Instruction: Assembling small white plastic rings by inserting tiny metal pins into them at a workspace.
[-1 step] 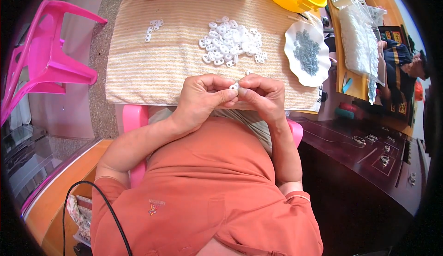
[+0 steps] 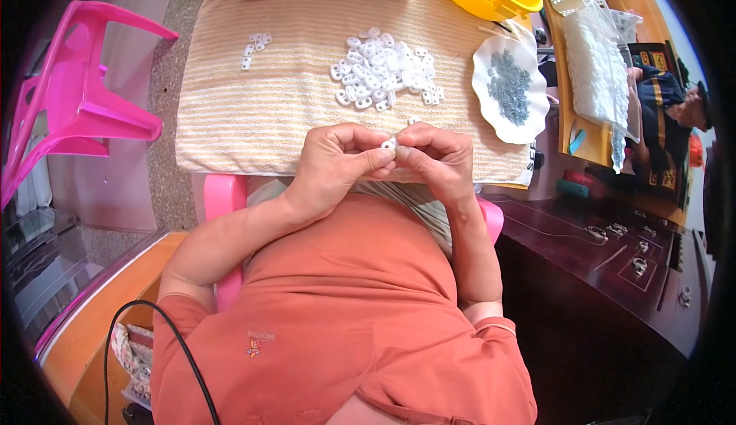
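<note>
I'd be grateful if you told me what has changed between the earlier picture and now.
Nothing has visibly changed. The left hand and right hand keep their grip on the small white piece; the heap of small white pieces and the white wavy-edged plate of small grey pieces stay as they were.

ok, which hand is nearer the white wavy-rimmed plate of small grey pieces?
Right. In the picture, the right hand is below and left of the plate, not touching it; the left hand is farther left.
</note>
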Tool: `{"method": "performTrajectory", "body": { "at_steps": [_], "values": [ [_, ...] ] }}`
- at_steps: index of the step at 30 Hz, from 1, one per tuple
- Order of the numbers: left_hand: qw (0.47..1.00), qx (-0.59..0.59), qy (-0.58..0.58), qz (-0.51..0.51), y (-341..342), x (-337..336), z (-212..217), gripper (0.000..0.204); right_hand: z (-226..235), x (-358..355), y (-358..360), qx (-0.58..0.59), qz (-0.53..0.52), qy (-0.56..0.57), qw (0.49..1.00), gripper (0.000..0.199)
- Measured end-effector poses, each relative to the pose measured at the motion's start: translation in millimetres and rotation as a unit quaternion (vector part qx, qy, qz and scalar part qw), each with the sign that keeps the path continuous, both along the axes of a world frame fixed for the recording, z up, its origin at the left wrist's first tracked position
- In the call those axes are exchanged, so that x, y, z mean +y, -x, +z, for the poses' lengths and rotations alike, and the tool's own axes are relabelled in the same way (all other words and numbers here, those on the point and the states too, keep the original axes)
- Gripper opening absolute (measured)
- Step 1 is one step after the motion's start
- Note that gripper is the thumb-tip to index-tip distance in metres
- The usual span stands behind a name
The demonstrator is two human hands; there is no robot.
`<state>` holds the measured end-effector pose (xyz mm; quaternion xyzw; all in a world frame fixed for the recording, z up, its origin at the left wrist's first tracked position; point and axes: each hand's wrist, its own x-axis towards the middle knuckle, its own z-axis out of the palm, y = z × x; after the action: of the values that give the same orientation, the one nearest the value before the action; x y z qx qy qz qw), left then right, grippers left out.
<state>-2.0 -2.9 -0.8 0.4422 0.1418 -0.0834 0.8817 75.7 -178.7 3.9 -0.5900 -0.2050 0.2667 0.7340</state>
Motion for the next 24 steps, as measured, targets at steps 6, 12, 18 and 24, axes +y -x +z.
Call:
{"method": "performTrajectory", "body": {
  "at_steps": [6,12,18,24],
  "values": [
    [1.0,-0.022,-0.006,-0.007,-3.4,0.4,-1.4,0.017,-3.9,-1.5,-0.5,-0.001,-0.007,0.026,1.0,0.015],
    [1.0,-0.009,-0.013,-0.018,-4.1,0.8,0.9,0.017,2.2,-1.4,-2.9,-0.003,0.018,0.042,0.999,0.021],
    [0.999,-0.009,-0.022,-0.027,-4.2,1.6,-0.8,0.018,-1.7,-3.5,-3.5,-0.03,0.014,0.048,0.998,0.02],
    [1.0,-0.016,-0.013,-0.02,-2.4,0.5,-3.0,0.017,1.7,-0.7,-0.8,-0.014,0.013,0.042,0.999,0.017]
  ]
}}
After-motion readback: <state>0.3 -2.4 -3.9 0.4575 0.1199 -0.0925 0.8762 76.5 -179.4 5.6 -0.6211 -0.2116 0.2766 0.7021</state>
